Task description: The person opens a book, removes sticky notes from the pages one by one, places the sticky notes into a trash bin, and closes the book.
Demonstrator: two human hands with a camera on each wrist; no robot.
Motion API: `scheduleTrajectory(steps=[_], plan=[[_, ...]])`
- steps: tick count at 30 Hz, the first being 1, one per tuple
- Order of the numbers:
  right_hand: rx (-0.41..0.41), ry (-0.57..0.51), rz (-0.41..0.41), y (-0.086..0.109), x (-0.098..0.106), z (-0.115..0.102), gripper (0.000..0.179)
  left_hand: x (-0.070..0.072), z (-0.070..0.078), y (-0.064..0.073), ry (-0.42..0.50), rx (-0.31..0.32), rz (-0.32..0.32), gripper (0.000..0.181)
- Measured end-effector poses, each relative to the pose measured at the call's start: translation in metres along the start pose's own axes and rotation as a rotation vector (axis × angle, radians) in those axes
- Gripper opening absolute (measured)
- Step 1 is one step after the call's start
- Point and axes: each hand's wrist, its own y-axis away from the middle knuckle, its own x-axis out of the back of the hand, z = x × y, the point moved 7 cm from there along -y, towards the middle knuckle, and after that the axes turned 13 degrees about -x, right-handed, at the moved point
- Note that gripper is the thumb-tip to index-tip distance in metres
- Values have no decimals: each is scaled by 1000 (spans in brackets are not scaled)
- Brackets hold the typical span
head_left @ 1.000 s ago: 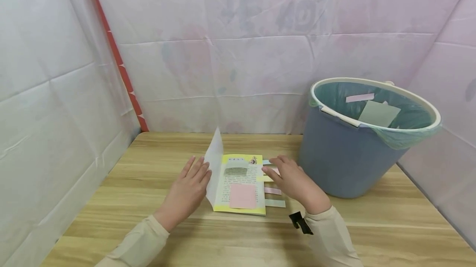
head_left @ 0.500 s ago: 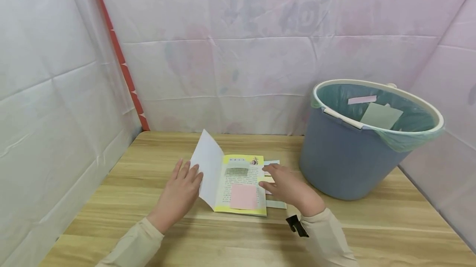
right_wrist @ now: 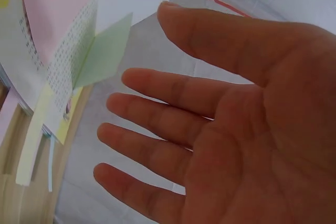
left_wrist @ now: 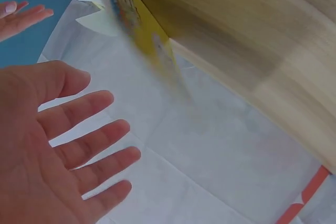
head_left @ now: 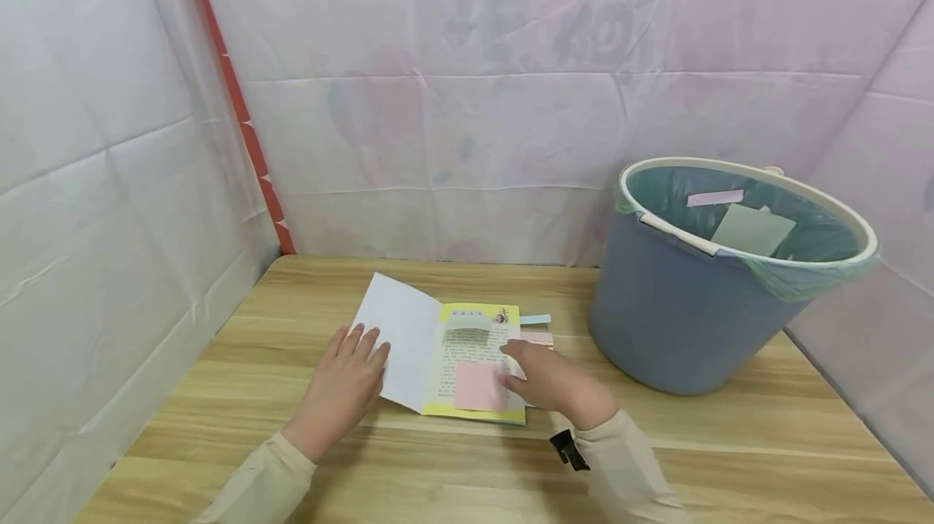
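Observation:
An open booklet (head_left: 443,362) lies on the table, a yellow-bordered printed page on the right and its white inner cover (head_left: 403,337) swung to the left. A pink sticky note (head_left: 474,388) sits low on the page; a pale green sticky note (right_wrist: 105,51) sticks up near the top. Paper tabs jut from the right edge, among them a blue one (head_left: 537,319) and a yellow one (right_wrist: 30,145). My left hand (head_left: 341,394), fingers spread, is at the cover's left edge. Over the page's right edge is my right hand (head_left: 558,384), fingers extended, holding nothing, hiding some tabs.
A blue-grey bucket (head_left: 671,321) with a green liner stands at the back right, paper pieces (head_left: 755,229) inside. White sheeting (head_left: 452,143) encloses the wooden table (head_left: 452,471) at the back and sides. A black clip (head_left: 569,451) is by the right sleeve.
The cover has swung down leftward from nearly upright, my left hand moving left with it. My right hand has shifted left and slightly down, from the tabs onto the page's edge.

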Motion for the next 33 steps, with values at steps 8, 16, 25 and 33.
scheduleTrajectory(steps=[8,16,25,33], plan=[[-87,40,-110,-2,-19,3,46,-20,7,0,180,-8,-84,35],[-50,12,-153,-2,-29,-1,8,-48,16,4,353,-1,-226,34],[-13,23,-160,-6,-35,-2,20,-56,16,3,361,6,-203,19],[-25,56,-156,-11,-40,2,19,-68,20,-13,384,146,-295,23]])
